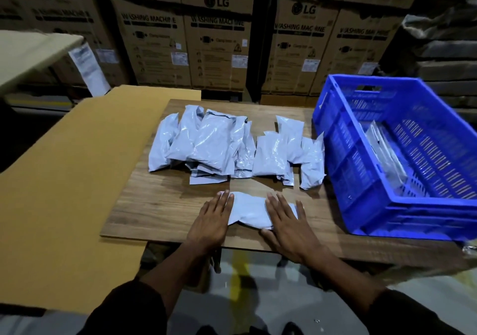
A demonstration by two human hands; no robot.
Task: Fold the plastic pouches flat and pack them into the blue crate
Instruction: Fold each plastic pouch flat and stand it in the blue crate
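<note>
One pale grey plastic pouch [249, 209] lies flat near the front edge of the wooden board [160, 205]. My left hand [213, 218] presses on its left end with straight fingers. My right hand [287, 221] presses flat on its right end. Behind it, several more pouches lie in a loose pile [206, 143], with a smaller group [289, 151] to the right. The blue crate [361, 159] stands at the right of the board, and a few pouches [387, 154] lean inside against its left wall.
A large sheet of tan cardboard [64, 179] lies under and left of the board. Stacked washing-machine cartons [216, 37] form a wall behind. A pale table top [31, 50] is at far left. Grey floor shows below the board's front edge.
</note>
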